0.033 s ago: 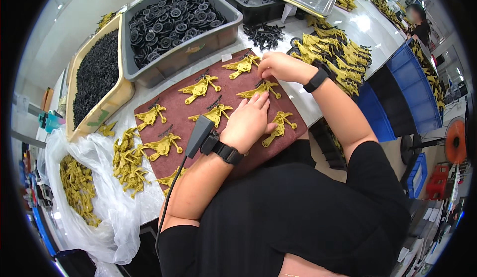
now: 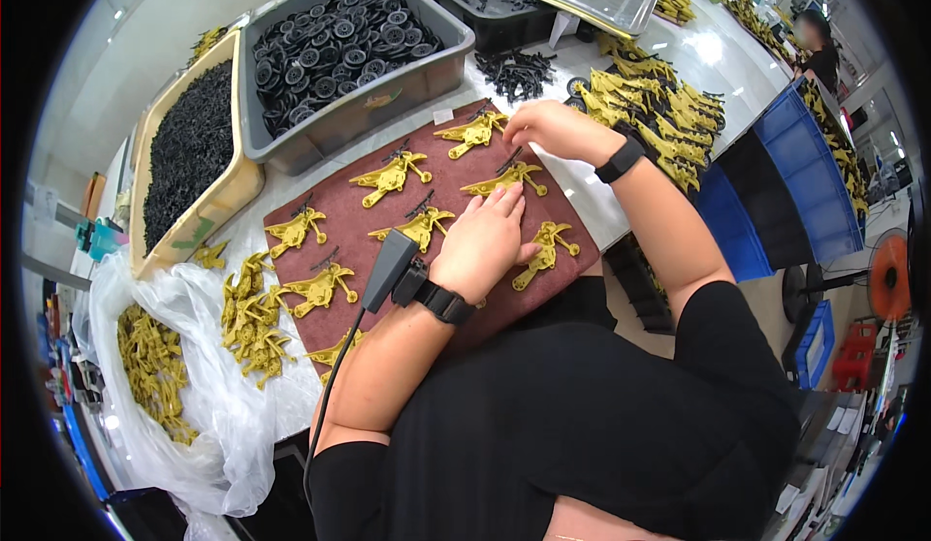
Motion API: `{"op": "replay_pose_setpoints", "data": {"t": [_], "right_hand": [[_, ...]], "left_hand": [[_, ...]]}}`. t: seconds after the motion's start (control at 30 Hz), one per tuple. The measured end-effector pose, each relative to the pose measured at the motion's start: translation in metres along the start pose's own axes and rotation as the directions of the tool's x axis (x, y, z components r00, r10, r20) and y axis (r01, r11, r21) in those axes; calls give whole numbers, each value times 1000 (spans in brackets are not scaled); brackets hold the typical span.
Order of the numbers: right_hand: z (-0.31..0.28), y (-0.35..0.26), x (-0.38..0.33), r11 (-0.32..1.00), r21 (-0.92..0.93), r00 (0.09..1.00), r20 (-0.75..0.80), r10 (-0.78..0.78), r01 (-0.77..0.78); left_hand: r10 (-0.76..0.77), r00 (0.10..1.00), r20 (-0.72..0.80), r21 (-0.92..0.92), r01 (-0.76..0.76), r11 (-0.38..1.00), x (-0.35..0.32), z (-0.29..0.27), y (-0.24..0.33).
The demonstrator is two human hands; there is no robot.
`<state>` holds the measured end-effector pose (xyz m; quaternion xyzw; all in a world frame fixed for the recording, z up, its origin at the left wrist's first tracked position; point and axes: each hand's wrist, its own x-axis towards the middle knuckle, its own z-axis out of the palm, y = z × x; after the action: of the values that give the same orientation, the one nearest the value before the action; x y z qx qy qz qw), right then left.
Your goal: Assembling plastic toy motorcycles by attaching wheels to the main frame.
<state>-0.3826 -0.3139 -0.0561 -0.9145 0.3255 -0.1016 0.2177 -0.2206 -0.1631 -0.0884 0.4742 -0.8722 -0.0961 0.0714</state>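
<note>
A: Where are the hands on the maroon mat [image 2: 320, 323]?

B: Left hand [image 2: 482, 240] lies flat, fingers loose, on 1 yellow part [image 2: 512, 182] mid-mat. Right hand [image 2: 555, 126], at the mat's far edge; grip unclear.

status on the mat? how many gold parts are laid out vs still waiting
Done: about eight yellow-gold plastic frame parts lie spread on the maroon mat. In hand: left hand presses flat on the mat; right hand touches one at the far edge. Left: yellow-gold piles in the white plastic bag and right pile.
</note>
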Motion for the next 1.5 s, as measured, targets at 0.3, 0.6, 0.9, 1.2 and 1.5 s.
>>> {"op": "replay_pose_setpoints", "data": {"t": [0.3,0.6,0.9,1.2,1.5], "right_hand": [[-13,58,40,746,-327,791,-447,419,-580],[0,66,63,704,-192,712,-384,587,-684],[-13,55,43,892,-224,856,-443,265,-392],[-13,39,24,875,127,803,-353,480,-467],[-20,32,4,878,28,840,-279,466,-477]], "left_hand": [[29,999,-43,26,-27,999,-10,-10,-12],[-12,1000,-11,-54,12,998,-83,-49,19],[-39,999,-25,-72,37,997,-97,-43,30],[11,1000,20,-100,-9,995,-90,-40,35],[37,999,26,-101,-34,994,-78,-39,39]]}}
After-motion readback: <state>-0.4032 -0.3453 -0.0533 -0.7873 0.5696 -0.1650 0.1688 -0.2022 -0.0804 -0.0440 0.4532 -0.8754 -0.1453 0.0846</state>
